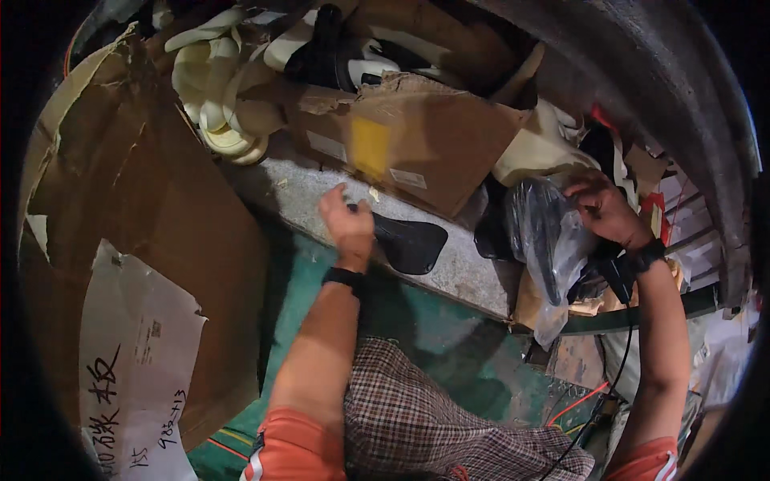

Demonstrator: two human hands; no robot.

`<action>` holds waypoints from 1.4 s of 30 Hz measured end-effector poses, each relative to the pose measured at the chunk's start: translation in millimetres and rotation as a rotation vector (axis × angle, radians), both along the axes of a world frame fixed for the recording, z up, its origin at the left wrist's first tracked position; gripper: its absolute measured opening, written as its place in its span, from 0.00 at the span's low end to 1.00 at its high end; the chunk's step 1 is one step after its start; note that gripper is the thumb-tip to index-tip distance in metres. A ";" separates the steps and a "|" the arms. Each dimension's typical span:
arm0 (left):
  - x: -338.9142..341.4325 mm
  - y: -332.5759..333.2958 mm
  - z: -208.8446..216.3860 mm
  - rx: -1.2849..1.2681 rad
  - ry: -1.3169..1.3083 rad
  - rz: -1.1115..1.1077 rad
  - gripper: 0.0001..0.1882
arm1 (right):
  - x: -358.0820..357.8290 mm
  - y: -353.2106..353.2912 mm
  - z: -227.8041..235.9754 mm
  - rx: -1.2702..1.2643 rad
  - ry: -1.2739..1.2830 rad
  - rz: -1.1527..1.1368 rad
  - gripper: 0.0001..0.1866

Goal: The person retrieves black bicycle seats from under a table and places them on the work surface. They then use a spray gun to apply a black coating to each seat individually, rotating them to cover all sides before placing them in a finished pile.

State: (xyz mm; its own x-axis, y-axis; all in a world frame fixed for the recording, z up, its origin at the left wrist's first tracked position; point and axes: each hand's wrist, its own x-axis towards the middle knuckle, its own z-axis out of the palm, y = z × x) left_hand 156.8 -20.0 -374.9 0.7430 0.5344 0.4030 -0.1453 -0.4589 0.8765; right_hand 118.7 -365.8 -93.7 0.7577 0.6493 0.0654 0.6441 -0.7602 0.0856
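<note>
My left hand is closed around the narrow end of a flat black insole-shaped piece. The piece's wide end points right, over a grey ledge. Further right, the curled fingers of my right hand are at the edge of a clear plastic bag. Dark, long, flat pieces show through the bag, which hangs down past the ledge's right end. Its contact with my fingertips is partly hidden. Both wrists wear black bands, and a thin black cable runs down from the right one.
A big brown carton with a white paper label fills the left. Behind the ledge stands a torn cardboard box. Pale curved pieces are heaped at its left. A grey curved metal beam arches across the upper right. Checked cloth lies below.
</note>
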 end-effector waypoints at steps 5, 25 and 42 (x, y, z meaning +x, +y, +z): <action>-21.2 -105.1 -5.0 -0.865 0.406 -0.875 0.11 | 2.3 -9.2 -3.3 0.023 0.047 -0.087 0.03; -127.4 -67.2 14.4 -1.407 0.956 -1.158 0.17 | -3.4 -32.8 5.1 0.141 0.055 -0.168 0.03; -109.6 -13.6 -36.6 -1.745 0.590 -0.668 0.09 | -18.1 73.8 -71.4 -0.261 0.154 -0.228 0.11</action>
